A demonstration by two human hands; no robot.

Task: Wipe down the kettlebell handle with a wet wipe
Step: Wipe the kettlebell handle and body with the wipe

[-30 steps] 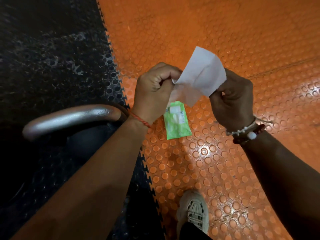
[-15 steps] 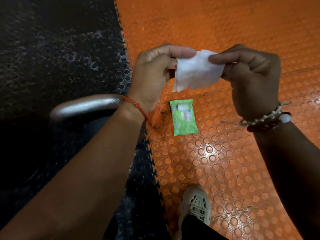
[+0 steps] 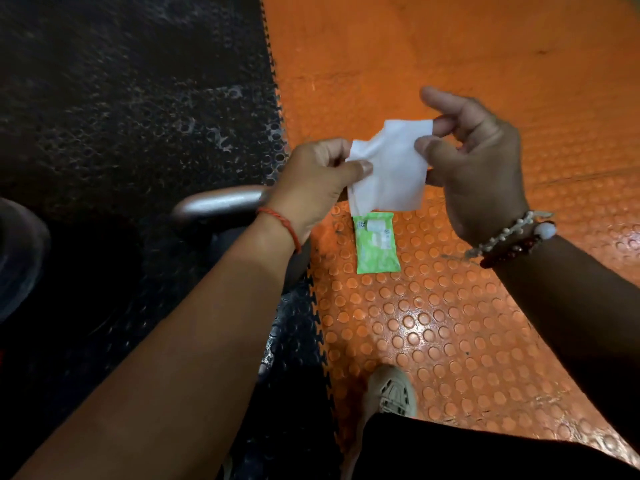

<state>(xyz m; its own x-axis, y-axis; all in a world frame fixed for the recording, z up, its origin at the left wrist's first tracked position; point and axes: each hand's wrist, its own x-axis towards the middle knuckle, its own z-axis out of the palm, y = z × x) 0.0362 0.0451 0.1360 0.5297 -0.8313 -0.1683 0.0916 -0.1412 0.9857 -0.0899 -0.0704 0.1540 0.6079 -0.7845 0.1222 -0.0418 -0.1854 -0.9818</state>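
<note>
White wet wipe held over the orange studded mat — left hand pinches its 9 o'clock edge, right hand its 2 o'clock corner. Green wipe packet lies at 6 o'clock, contents hidden; kettlebell handle at 9 o'clock.

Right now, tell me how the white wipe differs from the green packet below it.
The wet wipe is white, the packet green. The wet wipe is held in the air; the packet lies flat on the orange mat. The wet wipe is rumpled; the packet is a neat rectangle. Both are thin.
</note>
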